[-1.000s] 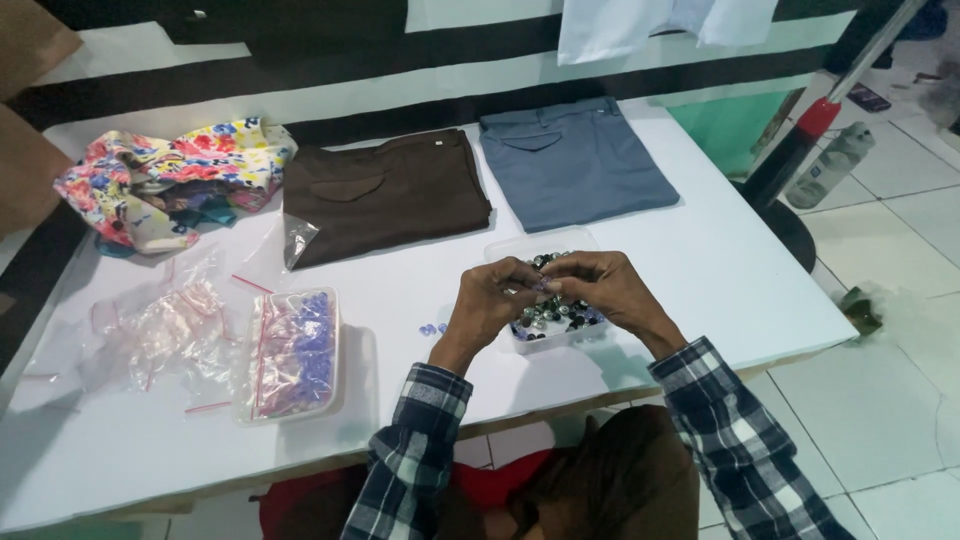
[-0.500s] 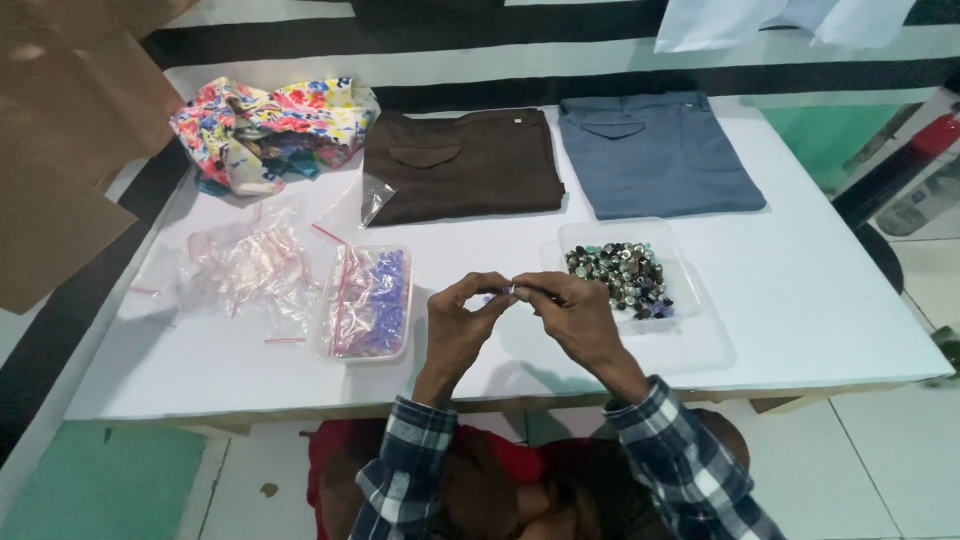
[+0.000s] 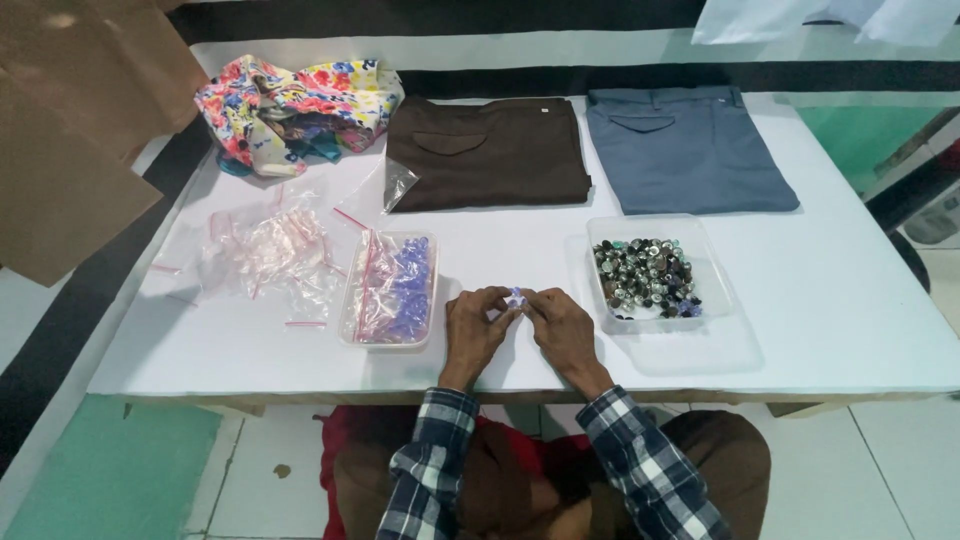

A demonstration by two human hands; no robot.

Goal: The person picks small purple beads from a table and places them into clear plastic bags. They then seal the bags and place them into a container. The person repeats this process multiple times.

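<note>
A small pale-blue translucent packet (image 3: pixel 515 297) is pinched between the fingertips of the left hand (image 3: pixel 476 328) and right hand (image 3: pixel 562 331), low over the white table (image 3: pixel 830 300), between the clear tray of blue-filled bags (image 3: pixel 390 290) and the clear tray of dark metal buttons (image 3: pixel 648 275), so both supplies are kept near.

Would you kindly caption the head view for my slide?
Both hands, left hand and right hand, pinch a small bluish piece above the white table.
</note>
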